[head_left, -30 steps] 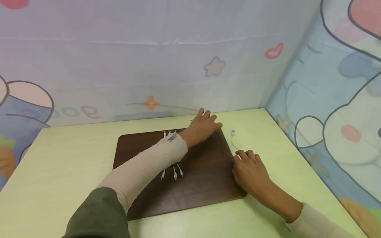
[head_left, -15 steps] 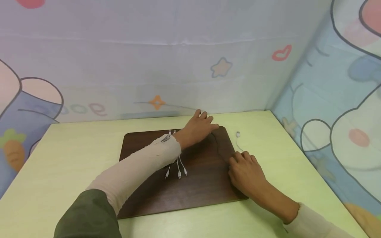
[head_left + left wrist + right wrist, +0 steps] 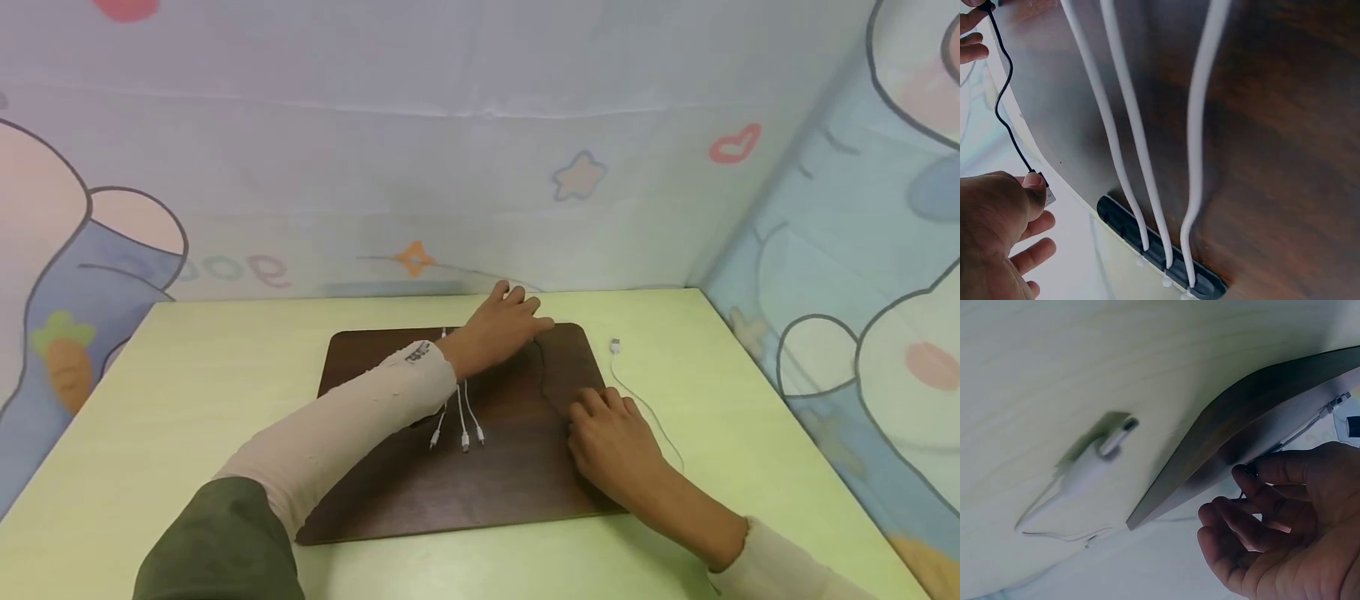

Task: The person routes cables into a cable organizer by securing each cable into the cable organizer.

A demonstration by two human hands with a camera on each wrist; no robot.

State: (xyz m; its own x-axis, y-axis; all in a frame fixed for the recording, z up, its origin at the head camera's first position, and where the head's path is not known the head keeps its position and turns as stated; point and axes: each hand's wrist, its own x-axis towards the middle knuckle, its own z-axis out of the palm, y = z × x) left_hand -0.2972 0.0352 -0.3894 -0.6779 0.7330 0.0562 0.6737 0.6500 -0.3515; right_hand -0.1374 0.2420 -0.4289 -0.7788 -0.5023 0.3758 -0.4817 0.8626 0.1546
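My left hand is over the far edge of a dark brown board. Its thumb and fingertips pinch the black-housed USB plug of a thin black cable. Close over the board's right edge, my right hand pinches the cable's other small black end, mostly covered by fingers. Between the hands the cable hangs slack in a gentle wave. A black cable clip strip sits near the board's far edge, holding three white cables. My left forearm hides most of that strip in the head view.
White plugs of the clipped cables lie on the board's middle. Right of the board, a loose white cable with a USB plug rests on the pale yellow table. Printed cloth walls stand behind and at the right.
Both hands have shifted left relative to the board, still pinching the black cable. More of the loose white cable shows beside my right hand. The head view has turned slightly left.
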